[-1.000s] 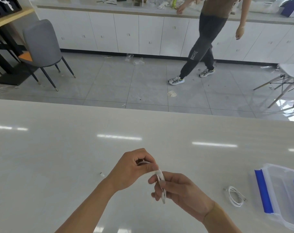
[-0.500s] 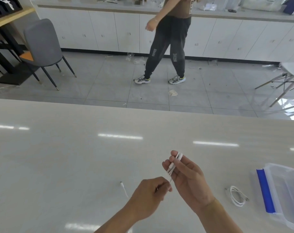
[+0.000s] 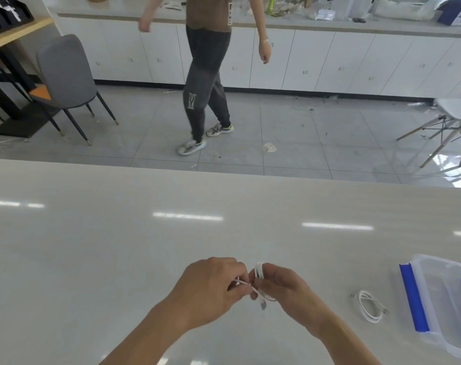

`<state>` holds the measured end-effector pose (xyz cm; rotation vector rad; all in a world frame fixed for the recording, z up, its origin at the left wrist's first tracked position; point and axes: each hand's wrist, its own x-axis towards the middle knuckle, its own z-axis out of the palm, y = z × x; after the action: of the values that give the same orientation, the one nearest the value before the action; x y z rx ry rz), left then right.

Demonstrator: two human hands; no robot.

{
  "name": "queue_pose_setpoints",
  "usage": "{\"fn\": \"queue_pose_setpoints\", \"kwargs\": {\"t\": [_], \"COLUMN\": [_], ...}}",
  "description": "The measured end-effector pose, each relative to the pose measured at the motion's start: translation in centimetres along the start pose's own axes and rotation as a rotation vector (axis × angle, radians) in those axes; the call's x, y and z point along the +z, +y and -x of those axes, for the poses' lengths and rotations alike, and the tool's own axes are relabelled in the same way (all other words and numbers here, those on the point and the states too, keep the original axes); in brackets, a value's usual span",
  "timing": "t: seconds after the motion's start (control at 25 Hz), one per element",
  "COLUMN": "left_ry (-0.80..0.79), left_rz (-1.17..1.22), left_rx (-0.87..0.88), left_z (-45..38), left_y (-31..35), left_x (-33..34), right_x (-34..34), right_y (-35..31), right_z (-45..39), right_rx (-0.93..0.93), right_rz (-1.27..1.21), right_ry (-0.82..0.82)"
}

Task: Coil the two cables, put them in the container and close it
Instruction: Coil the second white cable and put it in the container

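Note:
Both my hands hold one white cable [image 3: 259, 273] above the pale table [image 3: 118, 246]. My right hand [image 3: 284, 291] grips the wound bundle, its loops showing above my fingers. My left hand [image 3: 210, 288] pinches the loose end, whose plug hangs between the hands. A second white cable [image 3: 369, 306] lies coiled on the table to the right. Beyond it, at the right edge, stands a clear plastic container [image 3: 440, 299] with blue clips; I cannot tell whether its lid is on.
A person [image 3: 205, 75] walks on the tiled floor beyond the table's far edge. A grey chair [image 3: 66, 75] stands at the left and a white chair [image 3: 453, 119] at the right. White cabinets line the back wall.
My left hand has come up from below to meet the right hand, taking in the trailing cable end that lay on the table. The person behind has stepped to the right.

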<state>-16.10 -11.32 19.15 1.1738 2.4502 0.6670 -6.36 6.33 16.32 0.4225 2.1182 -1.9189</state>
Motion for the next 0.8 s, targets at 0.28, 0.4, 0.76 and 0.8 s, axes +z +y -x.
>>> {"fn": "queue_pose_setpoints", "kwargs": {"t": [0.28,0.4,0.76,0.8], "left_ry": [-0.027,0.001,0.079,0.079], "left_rz": [0.143,0.407,0.691,0.711], "left_rx": [0.064,-0.004,-0.152,-0.161], "left_z": [-0.9,-1.6,-1.6,-1.5], "left_y": [-1.5,-2.5,-2.2,-1.8], "left_x": [-3.4,-2.9,3.3,3.8], "right_x": [0.4,0.2,0.9,1.0], "right_y": [-0.6,-0.8,-1.3,-1.3], "right_z": [1.0,1.2,0.5,0.3], "right_rx": [0.076,0.033,-0.133,-0.144], "right_rz": [-0.163,-0.275,-0.723,-0.745], "right_ry": [-0.306,-0.368,-0.136,-0.112]}}
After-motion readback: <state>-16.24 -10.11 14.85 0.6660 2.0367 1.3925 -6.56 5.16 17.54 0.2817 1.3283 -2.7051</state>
